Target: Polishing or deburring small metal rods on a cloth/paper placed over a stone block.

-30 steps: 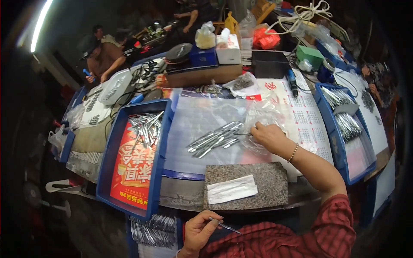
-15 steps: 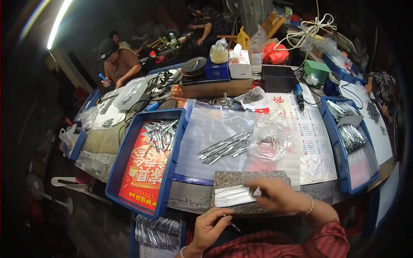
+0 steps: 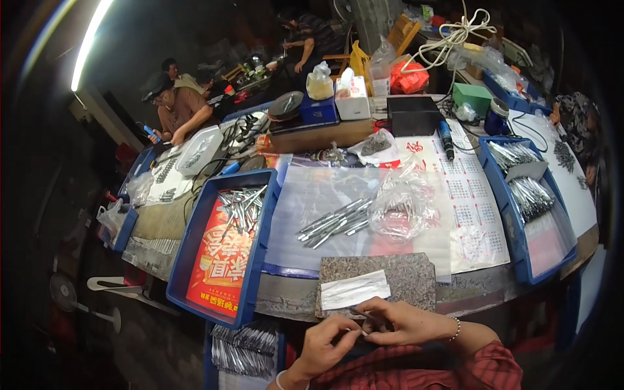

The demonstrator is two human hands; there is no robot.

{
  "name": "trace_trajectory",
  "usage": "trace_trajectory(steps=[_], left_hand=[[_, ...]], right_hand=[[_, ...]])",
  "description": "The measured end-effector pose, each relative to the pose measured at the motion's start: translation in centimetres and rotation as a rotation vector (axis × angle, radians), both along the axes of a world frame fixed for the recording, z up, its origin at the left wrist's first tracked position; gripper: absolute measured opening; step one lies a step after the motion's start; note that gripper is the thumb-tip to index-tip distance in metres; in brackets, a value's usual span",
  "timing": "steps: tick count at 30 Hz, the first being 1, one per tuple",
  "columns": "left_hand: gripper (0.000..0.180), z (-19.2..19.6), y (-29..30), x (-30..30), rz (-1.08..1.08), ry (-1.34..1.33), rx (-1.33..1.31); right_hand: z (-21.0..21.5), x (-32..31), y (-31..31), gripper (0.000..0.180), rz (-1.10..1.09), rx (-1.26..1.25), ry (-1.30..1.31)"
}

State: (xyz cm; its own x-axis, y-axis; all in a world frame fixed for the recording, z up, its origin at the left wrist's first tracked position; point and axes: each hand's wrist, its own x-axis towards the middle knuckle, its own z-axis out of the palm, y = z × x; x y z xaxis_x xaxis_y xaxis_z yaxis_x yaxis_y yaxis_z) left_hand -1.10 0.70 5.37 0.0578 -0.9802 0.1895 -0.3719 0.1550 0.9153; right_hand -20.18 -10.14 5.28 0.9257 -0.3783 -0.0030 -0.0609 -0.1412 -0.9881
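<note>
I see my two hands meet low in the middle of the frame, just below the stone slab [image 3: 409, 278]. My left hand [image 3: 328, 343] and my right hand [image 3: 402, 322] both pinch one thin metal piece [image 3: 361, 316] between their fingertips; it is too small for me to see it well. A white folded cloth [image 3: 355, 289] lies on the slab, just above my hands. Higher up, in the middle, a bunch of thin metal rods [image 3: 335, 222] lies on a clear plastic sheet [image 3: 325, 195], next to a crumpled clear bag [image 3: 403, 208]. At the left is a blue tray [image 3: 195, 250] with a red paper on its floor and a pile of metal rods [image 3: 239, 207] at its far end. At the right is another blue tray [image 3: 513, 227] with two heaps of the same kind of rods [image 3: 530, 195]. Below the left tray, at the bottom edge, a blue bin [image 3: 209, 348] holds more shiny metal pieces [image 3: 244, 348]. Other people [image 3: 179, 107] sit at the upper left.
</note>
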Motion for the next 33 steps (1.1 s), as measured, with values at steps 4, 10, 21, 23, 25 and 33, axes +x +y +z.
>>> trace_trajectory(steps=[4, 10, 21, 23, 25, 33], left_hand=[[0.004, -0.7, -0.1, 1.0, 0.147, 0.242, 0.024], [0.013, -1.8, -0.9, 0.7, 0.146, 0.736, 0.099], [0.023, -3.2, -0.3, 0.2, 0.149, 0.925, 0.127], [0.023, -3.3, -0.3, 0.3, 0.118, 0.923, 0.119], [0.022, -3.3, -0.3, 0.3, 0.151, 0.895, 0.128], [0.017, -3.2, -0.5, 0.5, 0.152, 0.831, 0.138]], right_hand=[[0.1, -0.3, 0.4, 0.025, -0.099, -0.048, -0.019], [0.1, 0.0, 1.5, 0.025, -0.364, -0.123, -0.121], [-0.8, 0.6, 2.3, 0.039, -0.304, -0.474, -0.101], [-0.9, 0.9, 2.5, 0.040, -0.321, -0.522, -0.129], [-1.2, 1.1, 2.6, 0.039, -0.311, -0.528, -0.127], [-3.4, 2.2, 3.8, 0.039, -0.382, -0.587, -0.225]])
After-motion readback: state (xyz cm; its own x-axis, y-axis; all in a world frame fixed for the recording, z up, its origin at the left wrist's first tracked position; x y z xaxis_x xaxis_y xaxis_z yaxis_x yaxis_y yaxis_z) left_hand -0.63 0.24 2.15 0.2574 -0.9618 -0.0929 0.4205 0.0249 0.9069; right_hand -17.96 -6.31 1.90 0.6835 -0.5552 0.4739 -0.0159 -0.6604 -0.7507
